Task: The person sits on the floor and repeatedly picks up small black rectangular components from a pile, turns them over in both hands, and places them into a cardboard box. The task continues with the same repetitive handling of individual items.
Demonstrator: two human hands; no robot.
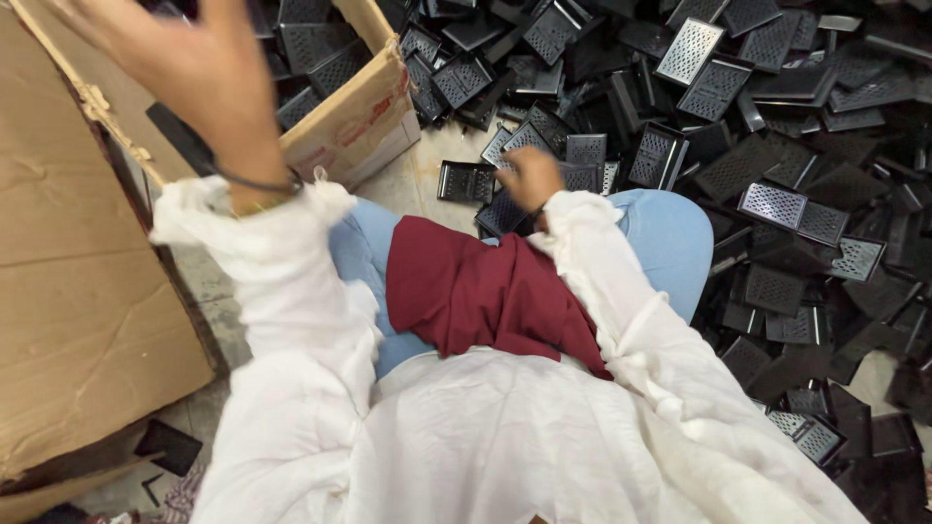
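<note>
My left hand (184, 68) is raised and blurred above the open cardboard box (361, 118), fingers spread, nothing in it. Several black perforated plastic plates (320, 58) lie inside that box. My right hand (530, 175) reaches down past my knees, fingers curled onto a black perforated plate (503, 212) at the near edge of the pile; the fingertips are hidden. A maroon cloth (476, 291) lies across my lap, over blue trousers.
A large heap of black perforated plates (777, 146) covers the floor ahead and to the right, a few with silvery faces (689, 49). A flat cardboard flap (78, 291) lies on the left. Bare concrete floor (427, 175) shows between box and heap.
</note>
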